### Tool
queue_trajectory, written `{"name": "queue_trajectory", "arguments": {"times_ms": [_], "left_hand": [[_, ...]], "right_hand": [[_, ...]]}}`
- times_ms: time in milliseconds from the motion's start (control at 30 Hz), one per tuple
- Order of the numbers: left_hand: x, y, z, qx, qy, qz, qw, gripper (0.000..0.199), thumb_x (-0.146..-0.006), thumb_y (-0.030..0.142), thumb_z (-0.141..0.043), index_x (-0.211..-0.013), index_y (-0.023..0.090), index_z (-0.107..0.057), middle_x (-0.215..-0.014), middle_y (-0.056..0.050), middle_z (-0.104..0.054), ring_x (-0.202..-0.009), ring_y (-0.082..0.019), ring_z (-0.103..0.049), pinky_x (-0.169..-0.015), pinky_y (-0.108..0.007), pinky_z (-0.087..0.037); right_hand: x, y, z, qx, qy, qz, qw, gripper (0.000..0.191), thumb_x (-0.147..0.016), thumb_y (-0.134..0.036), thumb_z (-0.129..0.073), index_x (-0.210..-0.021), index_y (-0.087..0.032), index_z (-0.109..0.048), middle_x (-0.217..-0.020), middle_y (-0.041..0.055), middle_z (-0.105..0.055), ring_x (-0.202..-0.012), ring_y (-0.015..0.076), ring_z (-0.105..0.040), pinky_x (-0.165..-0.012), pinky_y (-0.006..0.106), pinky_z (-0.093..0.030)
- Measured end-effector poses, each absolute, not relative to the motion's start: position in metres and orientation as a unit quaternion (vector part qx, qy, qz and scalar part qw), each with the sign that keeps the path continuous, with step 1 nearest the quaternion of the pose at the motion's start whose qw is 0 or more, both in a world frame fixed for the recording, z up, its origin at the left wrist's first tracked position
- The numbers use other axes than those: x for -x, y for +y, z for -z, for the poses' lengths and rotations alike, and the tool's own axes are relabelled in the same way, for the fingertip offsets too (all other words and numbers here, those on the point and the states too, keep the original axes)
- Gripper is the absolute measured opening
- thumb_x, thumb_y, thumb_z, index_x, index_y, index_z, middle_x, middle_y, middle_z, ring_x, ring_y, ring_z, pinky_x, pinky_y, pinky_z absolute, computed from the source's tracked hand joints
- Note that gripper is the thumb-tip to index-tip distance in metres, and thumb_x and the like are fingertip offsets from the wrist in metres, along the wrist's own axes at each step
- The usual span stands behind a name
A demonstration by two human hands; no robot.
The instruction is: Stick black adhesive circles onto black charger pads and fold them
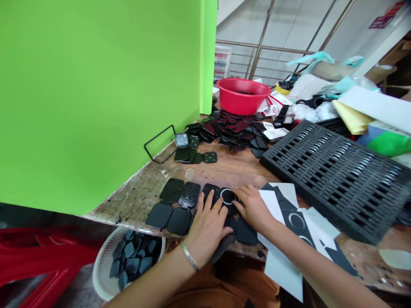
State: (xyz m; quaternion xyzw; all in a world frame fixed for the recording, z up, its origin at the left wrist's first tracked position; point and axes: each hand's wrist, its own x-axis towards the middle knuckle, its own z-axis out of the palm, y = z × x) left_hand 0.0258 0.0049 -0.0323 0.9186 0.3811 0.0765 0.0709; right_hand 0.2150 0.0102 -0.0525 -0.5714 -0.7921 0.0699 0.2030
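A row of black hinged two-panel cases point(179, 220) lies unfolded along the table's front edge. My left hand point(207, 222), wearing a ring and a bracelet, rests palm down over the middle ones with its fingers spread. By its fingertips is a black square piece with a pale ring point(227, 196). My right hand point(253, 205) has bent fingertips and thumb at the right edge of that piece, gripping it. Under my right forearm are white sheets point(282, 261) and a black strip with ring outlines point(296, 221). The panels beneath my left palm are partly hidden.
Behind lie a heap of dark flat pieces point(234, 128), a red basin point(244, 96) and a small wire frame point(160, 145). A black slotted rack point(337, 175) stands right. A green panel point(102, 94) borders the left; a white basket point(98, 273) of dark pieces sits below.
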Motion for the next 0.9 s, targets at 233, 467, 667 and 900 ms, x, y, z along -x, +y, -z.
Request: {"name": "queue_trajectory", "arguments": {"times_ms": [233,467,667,900], "left_hand": [[-0.024,0.015,0.043,-0.925,0.366,-0.097,0.029,0.038,-0.077,0.041,-0.069,-0.107,0.019,-0.062,-0.126,-0.010,-0.061,-0.132,-0.039,-0.037,-0.109,-0.063,-0.022],[-0.018,0.022,0.055,-0.930,0.348,-0.121,-0.004,0.040,-0.076,0.039,-0.068,-0.110,0.021,-0.065,-0.134,-0.014,-0.054,-0.130,-0.041,-0.039,-0.104,-0.063,-0.029],[-0.006,0.022,0.058,-0.925,0.344,-0.165,0.000,0.038,-0.080,0.044,-0.063,-0.113,0.026,-0.063,-0.134,-0.012,-0.054,-0.130,-0.037,-0.040,-0.103,-0.058,-0.034],[0.018,0.028,0.053,-0.922,0.350,-0.165,-0.014,0.028,-0.085,0.034,-0.054,-0.109,0.023,-0.062,-0.129,-0.014,-0.056,-0.128,-0.037,-0.042,-0.099,-0.057,-0.039]], "right_hand": [[-0.236,0.028,0.032,0.601,-0.770,-0.027,0.210,0.008,-0.081,-0.017,-0.064,-0.088,-0.020,-0.067,-0.084,0.0038,-0.067,-0.084,0.0187,-0.057,-0.076,0.029,-0.045],[-0.415,0.062,-0.022,0.802,-0.527,0.126,0.252,0.019,-0.083,-0.013,-0.046,-0.085,-0.011,-0.065,-0.093,0.0147,-0.061,-0.088,0.0235,-0.057,-0.081,0.035,-0.042],[-0.496,0.056,-0.029,0.859,-0.459,0.093,0.207,0.005,-0.070,-0.012,-0.062,-0.069,-0.013,-0.066,-0.069,0.0062,-0.061,-0.066,0.0182,-0.056,-0.069,0.031,-0.042],[-0.484,0.047,-0.034,0.861,-0.445,0.068,0.239,0.012,-0.071,-0.013,-0.066,-0.080,-0.004,-0.067,-0.075,0.0086,-0.067,-0.070,0.0172,-0.059,-0.070,0.031,-0.045]]}}
